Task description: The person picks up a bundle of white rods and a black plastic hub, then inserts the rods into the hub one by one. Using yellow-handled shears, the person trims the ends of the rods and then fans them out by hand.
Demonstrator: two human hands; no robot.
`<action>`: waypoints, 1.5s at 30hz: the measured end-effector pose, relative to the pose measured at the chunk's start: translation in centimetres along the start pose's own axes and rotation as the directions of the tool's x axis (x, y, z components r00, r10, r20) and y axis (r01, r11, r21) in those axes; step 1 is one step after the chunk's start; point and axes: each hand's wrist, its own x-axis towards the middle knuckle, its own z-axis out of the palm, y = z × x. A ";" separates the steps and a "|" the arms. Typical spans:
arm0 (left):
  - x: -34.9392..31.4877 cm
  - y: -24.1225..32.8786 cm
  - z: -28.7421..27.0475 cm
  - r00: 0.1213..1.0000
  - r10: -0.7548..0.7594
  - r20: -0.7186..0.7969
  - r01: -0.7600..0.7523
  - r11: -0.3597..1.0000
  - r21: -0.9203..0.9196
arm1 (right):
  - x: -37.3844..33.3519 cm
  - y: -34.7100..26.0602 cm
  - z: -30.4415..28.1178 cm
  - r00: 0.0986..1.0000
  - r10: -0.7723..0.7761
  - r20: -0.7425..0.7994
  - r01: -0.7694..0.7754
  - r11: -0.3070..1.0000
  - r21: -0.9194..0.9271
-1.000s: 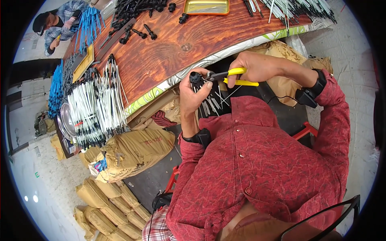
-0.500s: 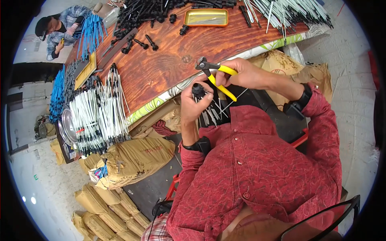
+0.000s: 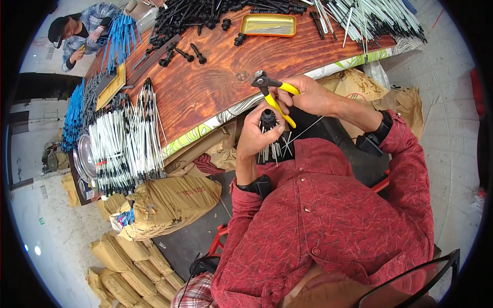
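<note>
Nearby, brown sacks point(image 3: 136, 272) lie near the wood-grained table point(image 3: 205, 79); left grip point(image 3: 253, 137) holds a black piece point(image 3: 268, 118), right grip point(image 3: 307, 96) pliers point(image 3: 273, 104).

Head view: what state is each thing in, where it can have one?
Left hand: closed around the bundle
Bundle: held, black end facing the camera
Right hand: closed on the pliers
Pliers: handles spread apart
Tray: open, thin rods inside
Brown sack: bulging, blue material at its left end

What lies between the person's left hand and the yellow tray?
The head view shows yellow-handled pliers, held in the right hand, with the patterned table edge and wooden tabletop behind them.
</note>
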 end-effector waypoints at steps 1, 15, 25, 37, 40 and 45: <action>0.1 0.0 0.1 0.997 0.069 0.020 -0.068 0.998 -0.017 | 0.0 0.1 -0.1 0.998 0.057 0.032 -0.059 0.996 0.063; -0.4 0.2 -0.2 0.997 0.028 0.070 -0.024 0.998 -0.049 | -0.6 -2.3 -1.0 0.974 0.190 0.125 -0.189 0.982 -0.016; -1.0 0.4 -1.6 0.987 0.012 -0.157 -0.035 0.989 -0.146 | -2.2 -2.8 -1.7 0.963 0.219 0.156 -0.227 0.973 0.038; -1.7 0.4 -0.8 0.966 -0.064 -0.252 0.046 0.996 -0.076 | -3.1 -4.8 -1.3 0.933 0.291 0.213 -0.167 0.872 -0.461; -1.7 0.4 -0.9 0.975 -0.036 -0.221 0.034 0.999 -0.015 | -3.1 -5.1 -1.4 0.938 0.264 0.226 -0.104 0.832 -0.545; -1.8 0.8 -1.0 0.988 -0.050 -0.146 0.056 0.998 0.033 | -3.4 -6.0 -1.3 0.954 0.217 0.205 -0.007 0.704 -0.710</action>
